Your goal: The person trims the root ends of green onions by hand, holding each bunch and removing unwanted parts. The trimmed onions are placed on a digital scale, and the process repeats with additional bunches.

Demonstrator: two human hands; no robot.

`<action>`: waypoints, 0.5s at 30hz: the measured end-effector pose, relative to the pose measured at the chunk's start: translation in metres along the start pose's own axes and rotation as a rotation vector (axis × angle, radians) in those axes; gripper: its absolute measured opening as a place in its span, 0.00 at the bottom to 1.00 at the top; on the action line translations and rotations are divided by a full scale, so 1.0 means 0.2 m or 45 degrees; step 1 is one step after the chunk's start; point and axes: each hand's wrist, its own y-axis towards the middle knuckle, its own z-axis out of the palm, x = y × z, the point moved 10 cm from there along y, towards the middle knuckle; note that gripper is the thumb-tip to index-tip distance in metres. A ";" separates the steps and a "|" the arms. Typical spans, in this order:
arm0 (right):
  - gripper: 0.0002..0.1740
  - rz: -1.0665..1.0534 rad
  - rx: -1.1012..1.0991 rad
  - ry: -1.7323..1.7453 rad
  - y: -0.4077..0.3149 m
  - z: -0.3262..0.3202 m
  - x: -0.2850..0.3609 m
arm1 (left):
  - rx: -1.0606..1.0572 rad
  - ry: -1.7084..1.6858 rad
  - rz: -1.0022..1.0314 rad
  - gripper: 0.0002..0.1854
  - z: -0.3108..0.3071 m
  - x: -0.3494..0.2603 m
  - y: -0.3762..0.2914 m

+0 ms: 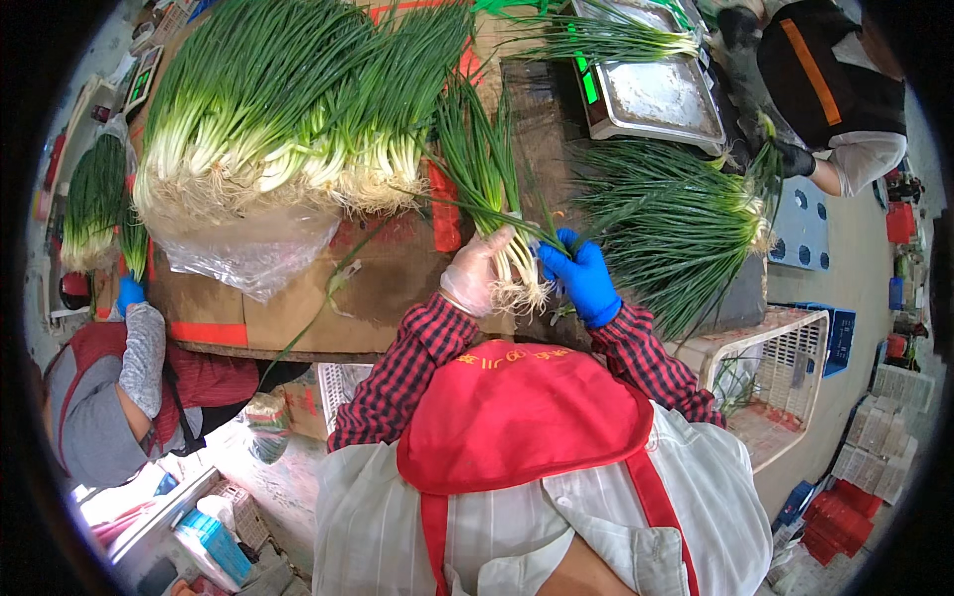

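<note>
My left hand (474, 274), in a clear plastic glove, is closed around a small bunch of green onions (483, 171). Their white stems and stringy roots point toward me, and the green tops lie over the cardboard. My right hand (585, 279) wears a blue glove and pinches a thin green onion leaf (553, 240) beside the stems. Left of the bunch lies a large heap of green onions (261, 112), roots facing me. To the right spreads another pile of green onions (678, 216).
A metal-topped digital scale (652, 93) bears some green onions. A plastic sheet (250, 249) lies on the cardboard-covered table (313, 320). At left, a co-worker's blue-gloved hand (130, 292) holds green onions; at right, another's dark-gloved hand (794, 159) does too. A white crate (816, 357) stands right.
</note>
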 end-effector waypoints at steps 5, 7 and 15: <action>0.08 0.271 0.355 0.236 -0.23 0.06 0.08 | 0.091 -0.158 -0.059 0.18 -0.14 0.04 0.07; 0.08 0.073 0.366 0.636 -0.28 0.02 0.19 | -0.126 -0.062 -0.016 0.18 -0.15 -0.01 0.03; 0.13 0.005 0.103 0.084 -0.14 -0.05 0.19 | -0.232 0.217 0.163 0.17 -0.02 -0.07 0.01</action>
